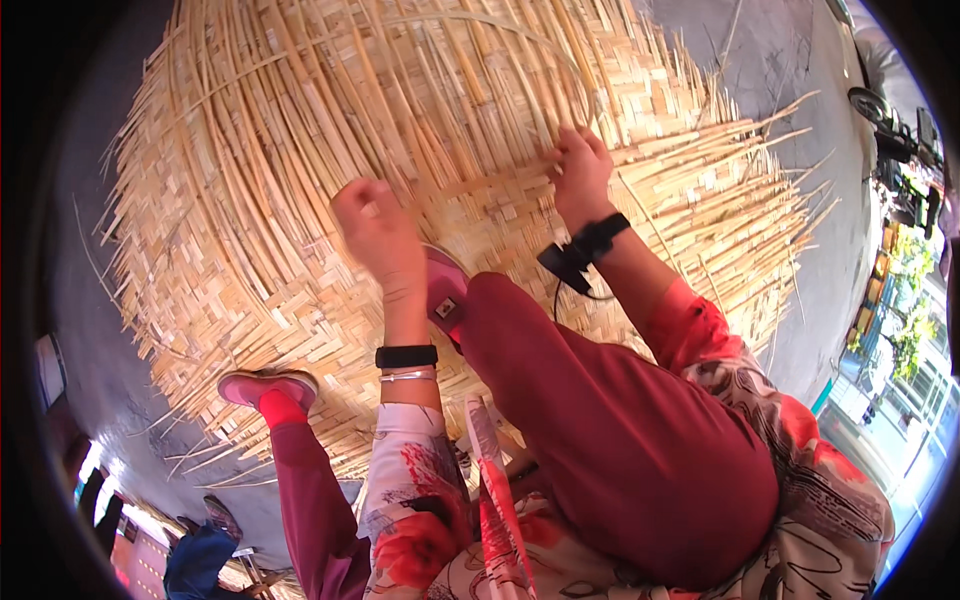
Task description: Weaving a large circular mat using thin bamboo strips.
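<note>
A large woven mat of pale bamboo strips (230,280) lies beneath both my hands, with long loose ends along its sides. My right hand (582,172) is closed in a pinch on a thin bamboo strip (490,181), which runs leftward over the weave. The fingers of my left hand (378,225) are curled together above the middle of the mat, slightly blurred. What they hold, if anything, I cannot make out. A thin curved strip (520,35) arches over the long parallel strips at the far side and comes down near my right hand.
My shoes, one at the left (268,387) and one between my arms (445,290), are on the mat. Grey floor (90,290) surrounds it. Motorbikes (895,130) stand at the far right, near plants (908,300). Another person's leg (200,560) shows at lower left.
</note>
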Action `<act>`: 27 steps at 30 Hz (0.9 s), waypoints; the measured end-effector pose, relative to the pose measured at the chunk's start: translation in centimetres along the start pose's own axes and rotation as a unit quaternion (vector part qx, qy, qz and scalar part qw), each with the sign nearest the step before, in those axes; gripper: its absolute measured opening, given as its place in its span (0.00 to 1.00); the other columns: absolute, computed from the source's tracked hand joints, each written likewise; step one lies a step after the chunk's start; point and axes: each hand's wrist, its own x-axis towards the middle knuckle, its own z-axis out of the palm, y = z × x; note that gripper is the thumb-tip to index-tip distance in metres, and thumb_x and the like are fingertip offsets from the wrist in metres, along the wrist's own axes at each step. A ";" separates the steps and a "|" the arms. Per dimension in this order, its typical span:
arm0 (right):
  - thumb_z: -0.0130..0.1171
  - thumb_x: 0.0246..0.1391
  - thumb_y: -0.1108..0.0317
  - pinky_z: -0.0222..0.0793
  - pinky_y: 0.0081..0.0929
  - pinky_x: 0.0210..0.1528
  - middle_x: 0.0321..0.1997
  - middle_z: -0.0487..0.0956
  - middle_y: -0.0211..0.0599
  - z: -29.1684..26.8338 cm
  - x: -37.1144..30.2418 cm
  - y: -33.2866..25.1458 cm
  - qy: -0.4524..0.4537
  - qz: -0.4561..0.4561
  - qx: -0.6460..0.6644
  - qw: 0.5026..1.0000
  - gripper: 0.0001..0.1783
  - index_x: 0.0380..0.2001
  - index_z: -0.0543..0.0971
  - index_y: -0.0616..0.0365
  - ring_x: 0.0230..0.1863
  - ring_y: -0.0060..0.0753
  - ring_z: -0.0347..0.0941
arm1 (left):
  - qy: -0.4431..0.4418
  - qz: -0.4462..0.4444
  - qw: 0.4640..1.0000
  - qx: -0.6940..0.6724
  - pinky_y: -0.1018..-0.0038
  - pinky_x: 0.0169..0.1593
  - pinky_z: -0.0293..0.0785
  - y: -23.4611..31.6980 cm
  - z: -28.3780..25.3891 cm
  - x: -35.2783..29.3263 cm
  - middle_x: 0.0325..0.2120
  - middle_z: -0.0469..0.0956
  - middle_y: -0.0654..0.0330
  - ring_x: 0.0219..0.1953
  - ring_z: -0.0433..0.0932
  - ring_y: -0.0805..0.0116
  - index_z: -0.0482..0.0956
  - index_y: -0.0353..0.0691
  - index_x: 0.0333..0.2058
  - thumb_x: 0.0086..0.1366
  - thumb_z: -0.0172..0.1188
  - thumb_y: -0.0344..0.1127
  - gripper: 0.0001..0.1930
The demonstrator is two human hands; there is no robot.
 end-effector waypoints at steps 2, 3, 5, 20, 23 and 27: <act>0.62 0.54 0.62 0.63 0.20 0.21 0.23 0.71 0.27 1.4 -0.2 -1.1 -0.041 -0.152 -0.036 0.987 0.20 0.45 0.70 0.60 0.19 0.21 0.66 | -0.139 0.353 0.925 0.030 0.65 0.39 0.73 1.7 1.8 -0.9 0.25 0.74 0.56 0.34 0.77 0.58 0.75 0.36 0.41 0.61 0.58 0.34 0.11; 0.59 0.57 0.60 0.65 0.21 0.23 0.25 0.74 0.31 1.9 -0.4 -2.0 -0.142 -0.206 -0.078 0.965 0.17 0.41 0.72 0.63 0.20 0.21 0.67 | -0.098 0.350 0.931 0.032 0.65 0.39 0.73 2.4 2.2 -0.6 0.25 0.74 0.56 0.34 0.77 0.58 0.75 0.36 0.41 0.61 0.58 0.34 0.11; 0.56 0.59 0.59 0.66 0.21 0.25 0.26 0.75 0.32 3.0 -0.6 -4.0 -0.268 -0.198 -0.151 0.931 0.17 0.40 0.73 0.64 0.21 0.21 0.68 | -0.410 0.341 0.841 0.089 0.62 0.39 0.71 3.3 3.0 0.2 0.28 0.75 0.55 0.36 0.75 0.54 0.75 0.40 0.41 0.57 0.62 0.38 0.15; 0.37 0.64 0.53 0.73 0.32 0.41 0.37 0.79 0.43 2.3 2.3 -8.1 -0.368 -0.060 -0.025 0.928 0.25 0.39 0.76 0.64 0.37 0.36 0.77 | -0.358 0.394 0.839 0.118 0.64 0.27 0.70 3.4 3.3 -1.4 0.21 0.77 0.53 0.25 0.77 0.52 0.72 0.38 0.25 0.56 0.60 0.36 0.09; 0.46 0.59 0.58 0.72 0.25 0.38 0.36 0.81 0.34 4.3 3.4 -6.2 -0.282 -0.026 -0.254 0.925 0.20 0.45 0.77 0.61 0.35 0.29 0.77 | -0.237 0.217 0.944 0.076 0.65 0.23 0.68 3.2 2.4 -2.1 0.16 0.75 0.54 0.18 0.75 0.57 0.73 0.34 0.24 0.60 0.58 0.35 0.10; 0.56 0.50 0.61 0.74 0.33 0.37 0.33 0.82 0.42 8.1 2.9 -1.9 -0.386 -0.252 -0.548 0.698 0.16 0.38 0.81 0.60 0.35 0.37 0.79 | -0.108 -0.023 0.993 -0.051 0.70 0.23 0.64 2.9 0.8 -3.1 0.12 0.69 0.57 0.16 0.68 0.69 0.72 0.34 0.22 0.62 0.56 0.35 0.12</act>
